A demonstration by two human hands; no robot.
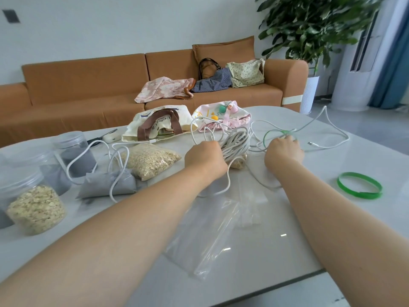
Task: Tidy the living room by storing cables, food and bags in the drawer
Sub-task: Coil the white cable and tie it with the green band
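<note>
My left hand [204, 157] grips a coiled bundle of white cable [235, 142] in the middle of the white table [354, 218]. My right hand [284, 149] holds a thin green strap [274, 135] next to the bundle. Loose white cable [327, 127] trails to the right, and another white cable [115, 173] lies over a grey powder bag [106, 185] on the left. A bag of oats [150, 159] lies beside it. A cream tote bag [159, 125] and a pink drawstring bag [221, 117] lie at the table's far side.
Clear jars, one with oats [35, 207] and others with grey powder [75, 149], stand at the left. Clear plastic bags [210, 229] lie in front of me. A second green strap [359, 185] lies at the right. Several bags [221, 80] rest on the brown sofa [88, 85]. A potted plant [309, 29] stands at the right.
</note>
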